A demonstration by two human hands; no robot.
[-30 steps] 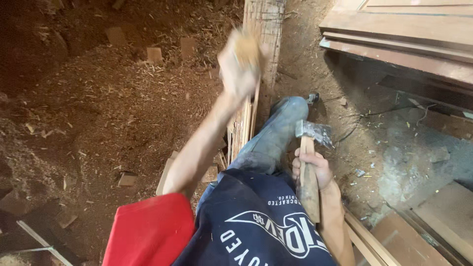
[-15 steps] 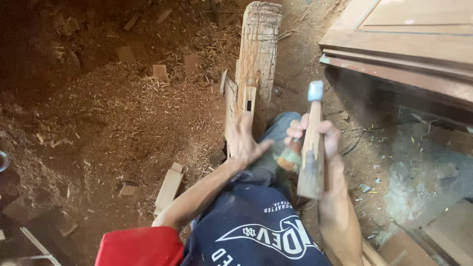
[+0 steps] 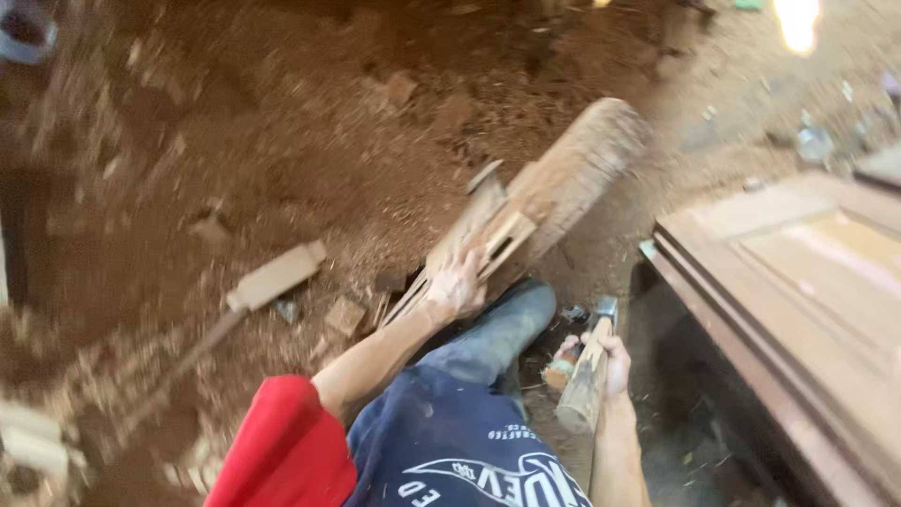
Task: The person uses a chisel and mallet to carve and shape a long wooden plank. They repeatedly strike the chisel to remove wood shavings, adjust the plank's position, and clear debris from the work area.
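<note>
A long weathered wooden post (image 3: 563,188) lies on the sawdust-covered ground, running from my knee up to the right. Split wooden slats (image 3: 488,239) lie along its near side. My left hand (image 3: 457,284) rests on these slats, fingers curled over the wood. My right hand (image 3: 601,361) grips the thick wooden handle of a hatchet (image 3: 587,376), its metal head pointing up beside my leg. A small orange-tipped object sits just left of that hand, too blurred to identify.
A flat wooden block (image 3: 277,275) and several offcuts lie in the sawdust at the left. Stacked wooden door panels (image 3: 798,291) fill the right side. A red cloth (image 3: 282,451) is at the bottom left. The picture is blurred by motion.
The view has swung, so the post now lies diagonally. My left hand came down from a raised position onto the slats. The hatchet has dropped lower, beside my leg.
</note>
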